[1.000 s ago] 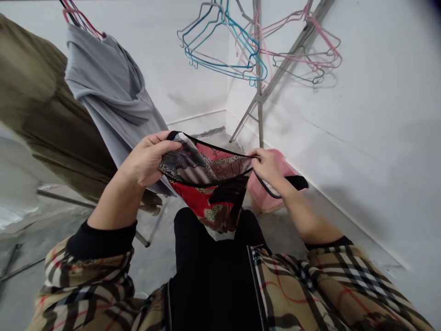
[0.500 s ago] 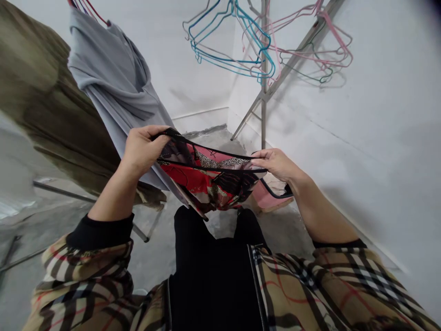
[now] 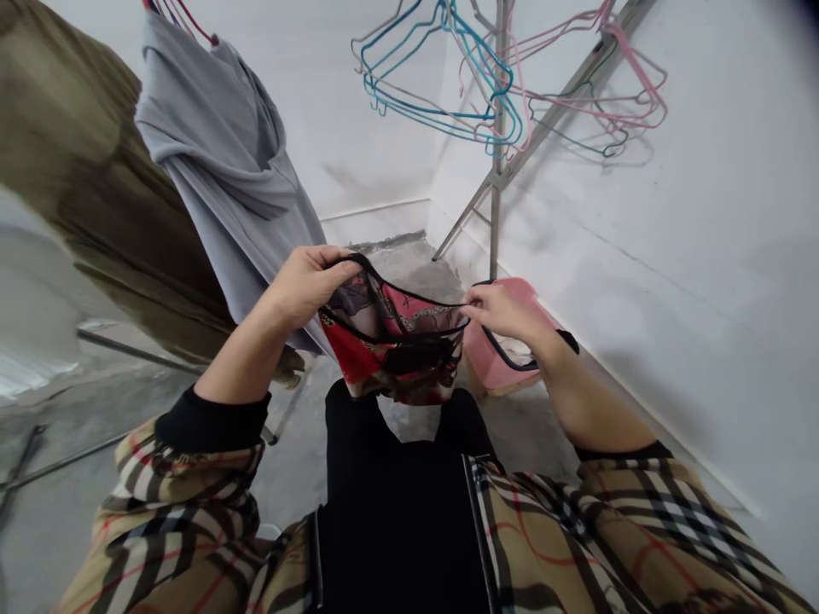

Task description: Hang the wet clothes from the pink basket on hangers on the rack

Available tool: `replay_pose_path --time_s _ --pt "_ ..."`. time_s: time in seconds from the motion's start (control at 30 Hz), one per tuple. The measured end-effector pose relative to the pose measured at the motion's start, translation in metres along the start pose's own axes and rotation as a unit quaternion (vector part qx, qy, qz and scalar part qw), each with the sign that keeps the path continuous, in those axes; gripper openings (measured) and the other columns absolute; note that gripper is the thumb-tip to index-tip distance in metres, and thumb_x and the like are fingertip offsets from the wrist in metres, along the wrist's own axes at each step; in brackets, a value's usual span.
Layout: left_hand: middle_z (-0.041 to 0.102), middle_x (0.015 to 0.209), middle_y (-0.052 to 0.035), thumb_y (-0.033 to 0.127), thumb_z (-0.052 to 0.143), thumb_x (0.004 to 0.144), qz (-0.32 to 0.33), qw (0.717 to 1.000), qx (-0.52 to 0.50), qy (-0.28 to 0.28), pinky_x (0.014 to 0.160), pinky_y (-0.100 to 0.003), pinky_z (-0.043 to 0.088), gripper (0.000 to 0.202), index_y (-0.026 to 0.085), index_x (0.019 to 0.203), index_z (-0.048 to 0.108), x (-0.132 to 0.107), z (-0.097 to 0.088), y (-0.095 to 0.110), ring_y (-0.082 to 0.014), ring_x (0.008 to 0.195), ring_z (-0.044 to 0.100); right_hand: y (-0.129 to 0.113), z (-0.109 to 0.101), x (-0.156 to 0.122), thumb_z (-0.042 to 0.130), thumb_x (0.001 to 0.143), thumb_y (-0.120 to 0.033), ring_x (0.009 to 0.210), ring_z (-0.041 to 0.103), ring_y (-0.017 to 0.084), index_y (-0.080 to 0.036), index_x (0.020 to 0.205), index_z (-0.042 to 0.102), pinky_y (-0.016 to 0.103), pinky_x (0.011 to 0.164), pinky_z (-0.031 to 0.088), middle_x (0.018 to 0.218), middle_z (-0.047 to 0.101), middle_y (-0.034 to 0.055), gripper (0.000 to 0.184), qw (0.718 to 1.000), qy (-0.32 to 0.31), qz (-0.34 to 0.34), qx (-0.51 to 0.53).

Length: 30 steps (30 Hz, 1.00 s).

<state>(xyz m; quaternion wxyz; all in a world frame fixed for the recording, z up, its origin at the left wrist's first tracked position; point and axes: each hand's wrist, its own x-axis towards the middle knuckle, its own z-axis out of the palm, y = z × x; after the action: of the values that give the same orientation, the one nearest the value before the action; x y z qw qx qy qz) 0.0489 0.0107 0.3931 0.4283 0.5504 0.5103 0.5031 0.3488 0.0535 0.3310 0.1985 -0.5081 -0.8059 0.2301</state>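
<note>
Between my two hands hangs a pair of patterned underpants (image 3: 393,362), red, black and grey with a black waistband. My left hand (image 3: 310,281) pinches one side of the waistband, thumb against fingers. At the other end, my right hand (image 3: 496,309) grips the waistband with its fingertips. The band sags between them, so the garment's opening shows from above. Its lower part hangs in front of my knees.
A grey garment (image 3: 217,145) and olive trousers (image 3: 83,162) hang at the left. Blue hangers (image 3: 441,85) and pink hangers (image 3: 630,77) hang from a metal rack (image 3: 496,213). On the floor by the right wall stands a pink basin (image 3: 490,362) with cloth inside.
My left hand has moved right, bringing the hands closer together. The waistband, taut before, now sags and its opening is wider. The pink basin shows more.
</note>
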Motion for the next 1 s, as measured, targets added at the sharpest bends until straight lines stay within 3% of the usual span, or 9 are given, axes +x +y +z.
replay_pose_path --time_s 0.1,0.2,0.4,0.53,0.67,0.83,1.0 --pt "0.069 0.065 -0.0021 0.029 0.07 0.068 -0.012 0.999 0.006 -0.04 0.054 -0.024 0.05 0.016 0.015 0.076 0.071 -0.005 0.015 0.002 -0.0123 0.054 0.06 -0.022 0.018 0.004 0.06 0.082 -0.03 0.084 0.063 0.018 -0.016 0.088 0.067 0.033 0.081 0.047 0.091 0.07 0.0067 0.017 0.995 -0.014 -0.056 0.081" --pt "0.067 0.064 -0.001 0.029 0.067 0.071 0.007 0.996 0.045 -0.077 0.053 -0.022 0.047 0.016 0.014 0.077 0.07 -0.006 0.029 -0.003 -0.0109 0.053 0.058 -0.047 0.038 0.011 0.064 0.08 -0.039 0.087 0.063 0.017 -0.016 0.101 0.065 0.031 0.081 0.05 0.099 0.069 0.0063 0.031 0.964 0.012 -0.13 0.23" --pt "0.071 0.071 -0.0032 0.03 0.063 0.077 0.111 0.978 0.155 -0.084 0.062 -0.023 0.048 0.02 0.013 0.083 0.073 0.001 0.035 -0.017 -0.0132 0.063 0.062 -0.069 0.058 0.025 0.056 0.085 -0.038 0.073 0.058 0.012 -0.017 0.093 0.064 0.028 0.071 0.048 0.08 0.065 0.0006 0.025 0.935 0.067 -0.157 0.312" --pt "0.073 0.088 -0.0048 0.032 0.059 0.082 0.194 0.946 0.255 -0.043 0.078 -0.028 0.05 0.027 0.016 0.099 0.074 0.008 0.025 -0.03 -0.0176 0.082 0.065 -0.065 0.048 0.023 0.051 0.089 -0.042 0.082 0.06 0.014 -0.02 0.096 0.063 0.029 0.077 0.05 0.088 0.067 0.0011 0.026 0.92 0.12 -0.133 0.349" --pt "0.069 0.097 -0.0074 0.018 0.049 0.083 0.247 0.889 0.385 -0.016 0.084 -0.032 0.049 0.029 0.017 0.1 0.072 0.014 0.016 -0.055 -0.0202 0.091 0.063 -0.062 0.032 0.019 0.05 0.09 -0.048 0.089 0.061 0.015 -0.024 0.097 0.063 0.031 0.081 0.051 0.094 0.066 0.0011 0.029 0.91 0.174 -0.118 0.358" --pt "0.067 0.112 -0.0094 0.012 0.045 0.078 0.177 0.865 0.469 -0.007 0.084 -0.034 0.049 0.038 0.018 0.106 0.07 0.018 0.002 -0.087 -0.0233 0.097 0.063 -0.053 0.013 0.02 0.046 0.092 -0.055 0.085 0.061 0.015 -0.023 0.101 0.061 0.033 0.082 0.052 0.087 0.063 0.0011 0.036 0.9 0.234 -0.13 0.343" --pt "0.07 0.103 -0.0074 0.022 0.053 0.077 0.101 0.86 0.5 0.024 0.079 -0.032 0.048 0.033 0.022 0.105 0.072 0.022 -0.023 -0.091 -0.0226 0.085 0.064 -0.026 -0.007 0.02 0.045 0.093 -0.051 0.078 0.059 0.016 -0.024 0.098 0.061 0.033 0.077 0.05 0.081 0.062 0.0012 0.032 0.922 0.326 -0.126 0.163"
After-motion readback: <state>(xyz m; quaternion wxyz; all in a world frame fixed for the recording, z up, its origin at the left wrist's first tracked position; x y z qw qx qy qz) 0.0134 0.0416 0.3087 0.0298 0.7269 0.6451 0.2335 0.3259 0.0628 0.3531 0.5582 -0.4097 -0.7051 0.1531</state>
